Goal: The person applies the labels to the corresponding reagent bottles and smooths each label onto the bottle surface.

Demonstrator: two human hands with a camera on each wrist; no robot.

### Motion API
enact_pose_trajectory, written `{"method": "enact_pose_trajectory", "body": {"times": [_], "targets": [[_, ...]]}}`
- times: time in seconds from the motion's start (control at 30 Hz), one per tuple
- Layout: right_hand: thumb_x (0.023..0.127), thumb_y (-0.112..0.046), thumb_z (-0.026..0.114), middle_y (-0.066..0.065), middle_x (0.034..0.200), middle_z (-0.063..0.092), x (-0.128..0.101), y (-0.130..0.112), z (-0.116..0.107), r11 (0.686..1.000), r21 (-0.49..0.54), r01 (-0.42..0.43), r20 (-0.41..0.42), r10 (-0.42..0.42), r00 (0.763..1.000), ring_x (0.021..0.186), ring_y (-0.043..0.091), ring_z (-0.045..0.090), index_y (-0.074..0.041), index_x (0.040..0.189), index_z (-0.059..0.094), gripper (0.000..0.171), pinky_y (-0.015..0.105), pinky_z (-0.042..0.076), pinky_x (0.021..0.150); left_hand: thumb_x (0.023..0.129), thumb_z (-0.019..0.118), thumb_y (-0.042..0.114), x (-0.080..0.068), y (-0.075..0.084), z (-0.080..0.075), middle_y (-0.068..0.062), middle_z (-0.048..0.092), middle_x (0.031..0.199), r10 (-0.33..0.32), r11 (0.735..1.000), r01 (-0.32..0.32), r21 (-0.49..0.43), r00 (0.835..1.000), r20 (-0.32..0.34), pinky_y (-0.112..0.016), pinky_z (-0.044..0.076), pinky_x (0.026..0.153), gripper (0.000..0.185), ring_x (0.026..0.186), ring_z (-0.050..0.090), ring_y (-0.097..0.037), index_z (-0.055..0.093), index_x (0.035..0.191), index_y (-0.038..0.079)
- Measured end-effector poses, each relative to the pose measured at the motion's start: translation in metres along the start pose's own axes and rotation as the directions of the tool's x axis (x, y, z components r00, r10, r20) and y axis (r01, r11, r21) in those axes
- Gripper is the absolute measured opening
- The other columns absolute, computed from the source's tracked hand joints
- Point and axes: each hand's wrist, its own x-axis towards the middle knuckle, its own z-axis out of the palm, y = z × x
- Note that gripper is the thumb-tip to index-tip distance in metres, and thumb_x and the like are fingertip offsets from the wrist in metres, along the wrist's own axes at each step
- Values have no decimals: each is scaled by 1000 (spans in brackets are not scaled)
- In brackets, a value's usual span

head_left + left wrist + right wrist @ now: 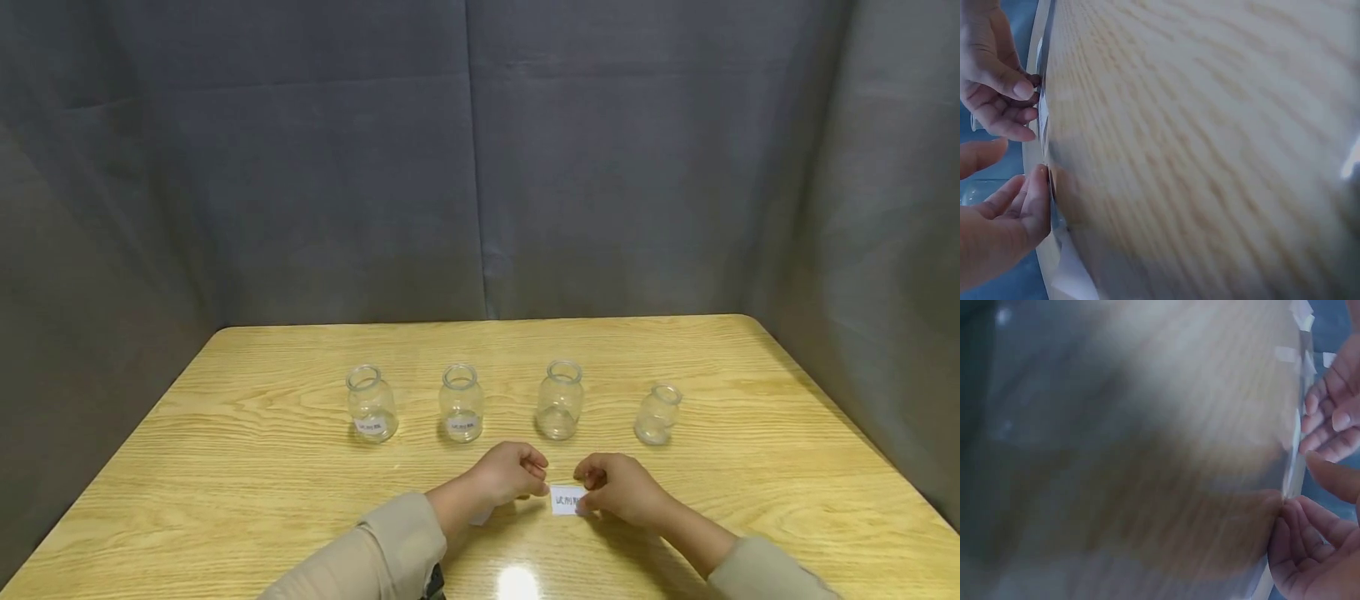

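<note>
A white paper label [564, 500] with dark printed characters lies between the two hands, just above or on the table top. My right hand [624, 492] pinches its right end, the thumb covering the lower right corner. At the label's left edge is the thumb tip of my left hand [504, 475]; whether it grips the paper cannot be told. In the left wrist view the left fingers [1036, 194] are bent close to the table surface. Another white piece of paper [482, 517] shows partly under the left wrist.
Behind the hands, clear glass jars stand in a row: two labelled ones, the leftmost jar [372, 404] and its neighbour [461, 403], an unlabelled jar [559, 400], and a smaller jar [657, 414] at the right. A dark curtain [480, 167] surrounds the wooden table [225, 467].
</note>
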Motion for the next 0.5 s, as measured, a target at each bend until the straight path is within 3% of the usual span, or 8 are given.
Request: {"method": "enact_pose_trajectory", "body": {"times": [0.23, 0.5], "targets": [[68, -1, 73, 7, 83, 52, 1, -5, 6, 989, -147, 18, -27, -23, 999, 77, 18, 48, 4, 94, 59, 30, 28, 46, 67, 77, 63, -7, 1, 2, 6, -11, 59, 89, -15, 999, 15, -51, 1000, 2, -32, 54, 74, 26, 79, 58, -19, 58, 102, -7], [67, 2, 73, 7, 82, 49, 3, -7, 8, 987, -162, 8, -23, -11, 1000, 74, 18, 45, 1, 88, 56, 26, 26, 44, 65, 81, 60, -6, 1, 2, 9, -10, 59, 88, -27, 997, 27, -69, 1000, 3, -34, 53, 76, 20, 81, 59, -20, 58, 101, -6]]}}
